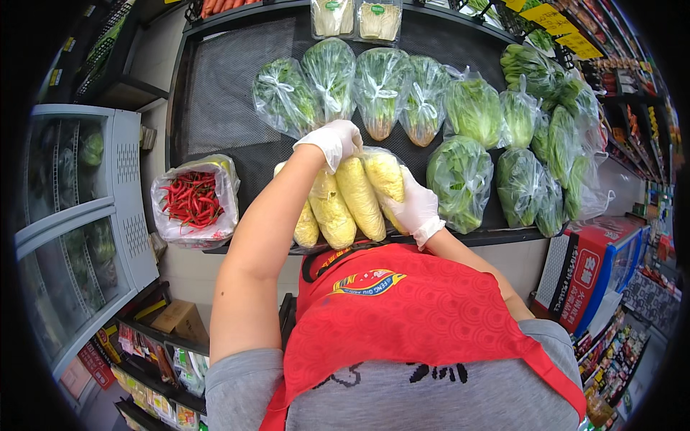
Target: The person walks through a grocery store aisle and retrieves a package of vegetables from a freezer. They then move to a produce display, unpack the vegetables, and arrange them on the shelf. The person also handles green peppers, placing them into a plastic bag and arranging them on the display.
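Observation:
Several long, pale-yellow napa cabbages (pixel 360 198) in clear plastic lie side by side at the front edge of a black display stand, right before me. My left hand (pixel 335 141), in a white glove, reaches over their far ends. Its fingers are curled on the plastic there, and the fingertips are partly hidden. My right hand (pixel 416 203), also gloved, clasps the rightmost cabbage from the side, thumb on top. The leftmost cabbage is partly covered by my left forearm.
Bagged leafy greens (pixel 384 89) stand in a row behind the cabbages, with more bagged greens (pixel 461 183) to the right. On the left sits a plastic-lined container of red chillies (pixel 193 199). Packs of enoki mushrooms (pixel 379 20) are at the back. A glass-door fridge (pixel 70 161) stands far left.

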### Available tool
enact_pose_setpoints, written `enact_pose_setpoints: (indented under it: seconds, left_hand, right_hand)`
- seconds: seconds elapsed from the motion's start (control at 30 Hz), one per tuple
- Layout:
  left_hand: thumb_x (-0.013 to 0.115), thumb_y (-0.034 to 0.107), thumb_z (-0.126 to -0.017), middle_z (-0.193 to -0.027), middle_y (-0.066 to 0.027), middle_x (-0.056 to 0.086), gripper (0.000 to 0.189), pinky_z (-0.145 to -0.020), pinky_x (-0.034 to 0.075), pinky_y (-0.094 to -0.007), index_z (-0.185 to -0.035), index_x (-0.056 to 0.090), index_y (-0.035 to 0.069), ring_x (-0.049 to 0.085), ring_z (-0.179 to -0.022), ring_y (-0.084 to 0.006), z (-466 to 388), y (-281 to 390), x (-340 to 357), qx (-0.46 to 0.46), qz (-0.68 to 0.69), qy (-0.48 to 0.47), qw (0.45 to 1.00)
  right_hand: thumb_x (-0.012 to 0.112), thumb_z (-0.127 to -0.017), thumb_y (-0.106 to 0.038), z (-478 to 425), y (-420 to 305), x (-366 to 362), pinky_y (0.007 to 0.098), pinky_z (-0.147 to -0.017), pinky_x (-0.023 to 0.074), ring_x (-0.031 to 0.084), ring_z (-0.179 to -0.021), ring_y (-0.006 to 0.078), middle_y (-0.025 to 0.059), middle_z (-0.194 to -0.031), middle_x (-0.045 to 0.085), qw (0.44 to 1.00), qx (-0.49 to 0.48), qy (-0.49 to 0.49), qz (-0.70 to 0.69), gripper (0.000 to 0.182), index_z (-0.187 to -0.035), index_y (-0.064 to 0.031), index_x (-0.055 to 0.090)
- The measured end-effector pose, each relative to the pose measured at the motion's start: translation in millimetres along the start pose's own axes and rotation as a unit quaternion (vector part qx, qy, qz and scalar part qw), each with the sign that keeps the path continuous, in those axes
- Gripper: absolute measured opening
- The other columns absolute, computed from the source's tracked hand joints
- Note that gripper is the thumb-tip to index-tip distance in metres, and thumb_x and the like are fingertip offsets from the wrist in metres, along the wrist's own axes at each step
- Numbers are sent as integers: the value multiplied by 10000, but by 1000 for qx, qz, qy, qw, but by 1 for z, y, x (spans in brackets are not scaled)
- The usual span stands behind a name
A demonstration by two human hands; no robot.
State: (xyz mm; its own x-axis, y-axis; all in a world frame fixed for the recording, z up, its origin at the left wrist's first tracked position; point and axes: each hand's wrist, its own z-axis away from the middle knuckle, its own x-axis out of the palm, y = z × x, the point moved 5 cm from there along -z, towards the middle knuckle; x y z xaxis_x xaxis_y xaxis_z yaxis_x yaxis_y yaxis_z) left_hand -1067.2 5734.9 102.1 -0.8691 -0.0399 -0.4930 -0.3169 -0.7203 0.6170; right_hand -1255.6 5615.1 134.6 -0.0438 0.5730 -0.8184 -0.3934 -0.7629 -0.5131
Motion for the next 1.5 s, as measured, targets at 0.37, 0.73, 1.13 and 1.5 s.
enact_pose_setpoints:
  seconds: [0.37,0.73,1.13,1.5]
  left_hand:
    - [712,164,-842,-975,-123,730,218,-853,515,-315,-1004,731,20,674,-912,-198,-8,-15,4,23,110,31,993]
    - [717,295,-834,-876,-120,682,395,-661,531,-377,-1049,688,-35,612,-717,-237,-46,19,25,-75,52,-156,983]
    - [671,96,-755,-963,-188,695,217,-783,535,-415,-966,680,48,667,-914,-381,-42,50,11,99,-205,-24,974]
    - [690,169,-855,-980,-177,690,164,-835,512,-430,-986,682,70,646,-967,-385,-50,35,11,69,-164,29,984]
  right_hand:
    - [703,-822,-382,6,-4,5,434,-740,552,681,-906,358,215,-1126,655,999,-30,2,25,728,-1368,23,444]
    - [755,-769,-325,14,6,16,421,-783,549,672,-934,371,226,-1167,640,992,-84,89,41,714,-1345,0,488]
    - [721,-777,-316,14,6,17,412,-823,528,648,-998,342,225,-1190,612,991,-96,71,63,744,-1366,40,439]
    - [714,-781,-317,11,-2,14,397,-816,538,660,-994,321,218,-1173,615,994,-73,44,75,718,-1336,57,452]
